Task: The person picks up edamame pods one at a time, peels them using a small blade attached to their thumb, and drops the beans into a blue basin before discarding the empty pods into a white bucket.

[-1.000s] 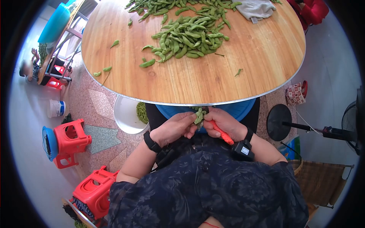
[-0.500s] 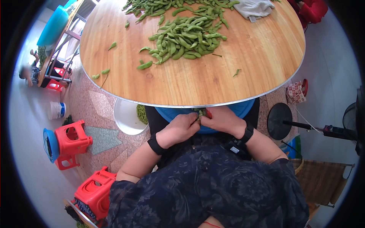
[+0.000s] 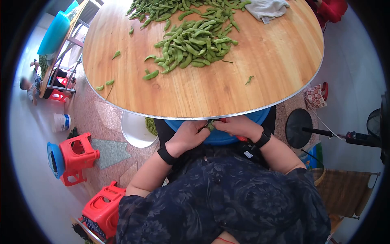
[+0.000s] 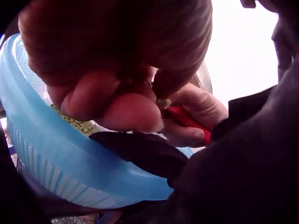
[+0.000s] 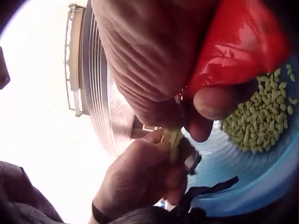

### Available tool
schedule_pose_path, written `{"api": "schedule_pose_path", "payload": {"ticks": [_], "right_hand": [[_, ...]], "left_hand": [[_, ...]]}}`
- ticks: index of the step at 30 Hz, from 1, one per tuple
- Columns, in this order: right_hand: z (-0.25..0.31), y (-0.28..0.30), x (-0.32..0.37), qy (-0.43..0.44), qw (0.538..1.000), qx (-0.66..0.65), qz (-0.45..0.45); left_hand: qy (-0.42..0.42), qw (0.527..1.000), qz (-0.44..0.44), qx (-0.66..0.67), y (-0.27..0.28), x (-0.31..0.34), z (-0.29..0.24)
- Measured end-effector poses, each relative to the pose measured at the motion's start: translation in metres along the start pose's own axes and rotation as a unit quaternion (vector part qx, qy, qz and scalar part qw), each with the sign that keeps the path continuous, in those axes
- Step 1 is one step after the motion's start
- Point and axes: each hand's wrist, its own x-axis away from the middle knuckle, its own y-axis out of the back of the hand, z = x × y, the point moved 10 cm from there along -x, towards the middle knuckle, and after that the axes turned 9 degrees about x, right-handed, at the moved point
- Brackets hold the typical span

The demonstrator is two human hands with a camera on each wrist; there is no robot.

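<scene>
In the head view both hands meet over a blue basket [image 3: 221, 139] below the table's edge. The left hand [image 3: 187, 136] pinches a green pod [image 3: 210, 126], which also shows between the hands in the right wrist view. Curled round a red-handled tool, the right hand [image 3: 239, 126] faces it, fingertips at the pod; the red handle [image 5: 238, 44] fills the top of the right wrist view. The tool's tip cannot be made out. Shelled green beans [image 5: 259, 119] lie inside the basket. On the wooden table [image 3: 134, 91] is a heap of pods [image 3: 191, 44].
A white basin [image 3: 136, 132] with green contents stands on the floor at the left, near red stools [image 3: 77, 150]. A white cloth [image 3: 266, 9] lies on the table's far side. At the right stands a fan on a black base [image 3: 299, 130]. Other people are at the upper edges.
Since one second ago the right hand has turned over, back upward, hiding much of the red handle. The pod is now largely covered by fingers. The head view has shifted slightly.
</scene>
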Motion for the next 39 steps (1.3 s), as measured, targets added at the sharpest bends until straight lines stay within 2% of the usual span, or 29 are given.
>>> {"api": "schedule_pose_path", "payload": {"ticks": [1, 5, 6, 7, 11, 13, 14, 16, 17, 19, 20, 21, 22, 23, 25, 26, 27, 29, 31, 33, 35, 36, 37, 39], "right_hand": [[-0.018, -0.018, 0.005, -0.124, 0.985, -0.043, 0.108], [-0.03, -0.028, 0.004, -0.115, 0.985, -0.068, 0.105], [-0.015, -0.014, -0.003, 0.002, 1.0, -0.004, 0.016], [0.004, -0.001, -0.001, 0.119, 0.988, 0.06, -0.073], [-0.009, 0.003, -0.002, 0.131, 0.984, 0.065, -0.098], [-0.008, 0.014, 0.005, 0.162, 0.968, 0.095, -0.167], [-0.01, 0.014, 0.007, 0.164, 0.967, 0.096, -0.168], [-0.008, 0.016, 0.01, 0.134, 0.976, 0.078, -0.154], [-0.004, 0.016, 0.012, 0.14, 0.975, 0.081, -0.154], [-0.003, 0.009, 0.011, 0.109, 0.988, 0.055, -0.099], [0.012, 0.01, 0.017, 0.145, 0.978, 0.113, -0.098], [0.01, 0.007, 0.02, 0.124, 0.979, 0.14, -0.079], [0.023, 0.008, 0.03, 0.16, 0.968, 0.173, -0.083], [0.029, 0.002, 0.04, 0.076, 0.979, 0.187, 0.007], [0.066, -0.004, 0.056, 0.125, 0.973, 0.17, 0.093], [0.084, 0.002, 0.056, 0.133, 0.971, 0.175, 0.094], [0.11, 0.013, 0.055, 0.171, 0.964, 0.198, 0.056], [0.147, 0.031, 0.039, 0.229, 0.949, 0.215, -0.019], [0.174, 0.044, 0.003, 0.249, 0.933, 0.244, -0.09], [0.196, 0.043, -0.036, 0.272, 0.903, 0.297, -0.149], [0.211, 0.028, -0.061, 0.288, 0.884, 0.325, -0.171], [0.219, 0.024, -0.07, 0.301, 0.867, 0.347, -0.194], [0.22, 0.019, -0.079, 0.306, 0.864, 0.35, -0.195], [0.215, 0.007, -0.099, 0.269, 0.841, 0.432, -0.184]], "left_hand": [[-0.071, 0.997, -0.016, 0.004, 0.002, -0.001, -0.011], [-0.073, 0.996, -0.048, -0.02, 0.007, -0.009, 0.002], [-0.106, 0.99, -0.083, -0.044, 0.012, -0.009, -0.001], [-0.138, 0.981, -0.118, -0.068, 0.017, -0.009, -0.004], [-0.152, 0.974, -0.128, -0.111, 0.014, -0.011, -0.001], [-0.138, 0.984, -0.097, -0.05, 0.01, -0.011, 0.002], [-0.14, 0.984, -0.098, -0.051, 0.009, -0.011, 0.001], [-0.149, 0.985, -0.074, 0.045, 0.005, -0.012, -0.002], [-0.153, 0.984, -0.08, 0.042, 0.006, -0.01, -0.005], [-0.185, 0.979, -0.072, -0.038, 0.007, -0.003, -0.019], [-0.132, 0.987, -0.06, -0.064, 0.01, 0.002, -0.013], [-0.107, 0.987, -0.082, -0.085, 0.017, 0.013, -0.018], [-0.117, 0.983, -0.107, -0.094, 0.027, 0.029, -0.027], [-0.127, 0.978, -0.132, -0.104, 0.039, 0.047, -0.033], [-0.119, 0.97, -0.202, -0.061, 0.067, 0.081, -0.021], [-0.093, 0.959, -0.264, -0.037, 0.086, 0.104, -0.005], [-0.067, 0.944, -0.322, -0.011, 0.104, 0.127, 0.011], [0.074, 0.906, -0.404, -0.104, 0.133, 0.174, 0.028], [0.071, 0.886, -0.457, -0.03, 0.15, 0.206, 0.067], [0.057, 0.878, -0.475, 0.004, 0.153, 0.219, 0.063], [-0.026, 0.885, -0.456, 0.092, 0.151, 0.218, 0.056], [-0.033, 0.883, -0.443, 0.154, 0.146, 0.213, 0.046], [-0.036, 0.898, -0.422, 0.124, 0.145, 0.208, 0.038], [-0.04, 0.907, -0.384, 0.166, 0.138, 0.193, 0.019]]}}
